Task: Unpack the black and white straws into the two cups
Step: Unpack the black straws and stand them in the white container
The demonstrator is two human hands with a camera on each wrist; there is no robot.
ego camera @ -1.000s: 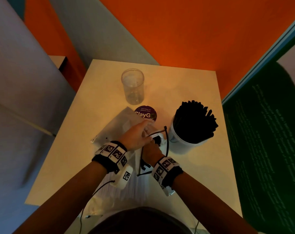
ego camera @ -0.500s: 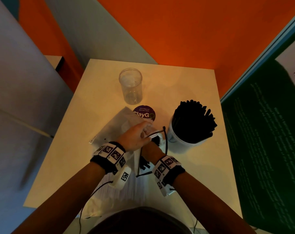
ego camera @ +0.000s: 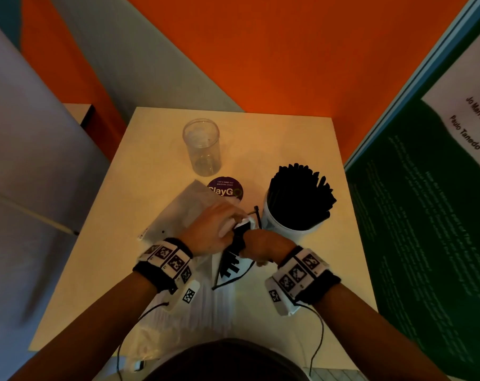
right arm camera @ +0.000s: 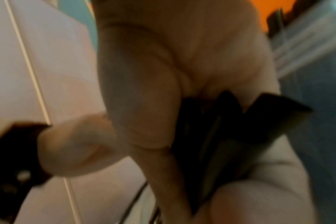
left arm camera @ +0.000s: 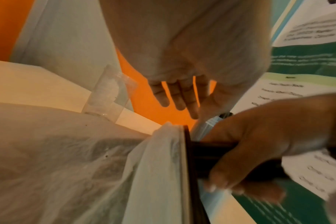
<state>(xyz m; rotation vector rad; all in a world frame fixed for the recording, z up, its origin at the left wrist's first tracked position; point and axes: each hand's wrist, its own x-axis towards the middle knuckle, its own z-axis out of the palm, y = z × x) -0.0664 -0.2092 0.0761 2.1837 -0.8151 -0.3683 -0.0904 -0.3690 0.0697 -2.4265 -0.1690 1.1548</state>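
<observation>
A white cup [ego camera: 271,224] packed with black straws [ego camera: 299,199] stands at the right of the table. An empty clear cup [ego camera: 201,147] [left arm camera: 109,94] stands at the back. A clear plastic bag [ego camera: 178,215] [left arm camera: 67,151] lies in the middle. My left hand [ego camera: 214,229] hovers over the bag's mouth, its fingers [left arm camera: 180,97] straight and holding nothing. My right hand [ego camera: 260,248] [left arm camera: 259,151] grips a bundle of black straws [ego camera: 232,259] [left arm camera: 207,153] [right arm camera: 230,128] at the bag's opening. White straws [ego camera: 200,306] lie in a packet near the front edge.
A round purple sticker [ego camera: 225,188] sits on the table [ego camera: 288,138] between the cups. An orange wall lies behind. A green poster board [ego camera: 425,215] stands close on the right. Thin cables trail from both wrist bands.
My right wrist has drawn to the right and back, pulling the black straw bundle along with it. The left hand has stayed over the bag.
</observation>
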